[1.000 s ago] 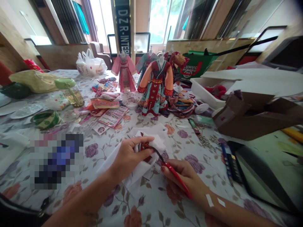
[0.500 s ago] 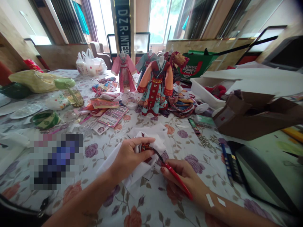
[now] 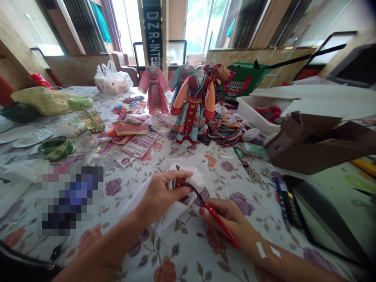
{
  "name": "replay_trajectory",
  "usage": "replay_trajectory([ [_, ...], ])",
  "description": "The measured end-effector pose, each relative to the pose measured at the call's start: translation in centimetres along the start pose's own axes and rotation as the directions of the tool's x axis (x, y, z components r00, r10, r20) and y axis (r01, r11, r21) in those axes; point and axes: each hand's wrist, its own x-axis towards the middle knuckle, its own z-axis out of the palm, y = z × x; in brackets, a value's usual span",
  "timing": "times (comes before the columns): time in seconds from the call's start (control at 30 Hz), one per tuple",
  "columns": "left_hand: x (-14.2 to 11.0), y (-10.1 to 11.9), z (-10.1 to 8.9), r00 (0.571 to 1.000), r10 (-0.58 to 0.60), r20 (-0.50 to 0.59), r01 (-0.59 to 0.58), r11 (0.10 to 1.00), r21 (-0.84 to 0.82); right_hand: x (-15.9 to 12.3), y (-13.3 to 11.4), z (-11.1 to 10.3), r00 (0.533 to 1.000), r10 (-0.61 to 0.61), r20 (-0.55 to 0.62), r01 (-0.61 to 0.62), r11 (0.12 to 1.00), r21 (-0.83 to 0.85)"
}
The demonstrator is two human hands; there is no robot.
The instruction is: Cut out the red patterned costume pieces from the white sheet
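While a person works at the flowered tabletop, the left hand is closed around a folded white cloth, fingers curled over its top. A small red embroidered piece lies in the folds, just beside the fingertips. The right hand grips a slim red-handled tool, its dark tip touching the red piece; whether it is scissors or tweezers cannot be told. Two white strips of tape lie on the right forearm. Beyond the hands stand doll dresses on stands, the nearest red and teal, with a pink one to its left. A sheet of stickers and a roll of green ribbon lie on the left of the tabletop, and a brown cardboard box sits at the right.
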Motion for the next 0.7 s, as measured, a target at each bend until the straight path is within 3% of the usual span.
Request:
replay_trajectory([
  [0.7, -0.11, 0.48, 0.12, 1.0, 0.027, -0.007, -0.027, 1.0, 0.0, -0.05, 0.04, 0.14, 0.999, 0.016, -0.032, -0.014, 0.998, 0.059],
])
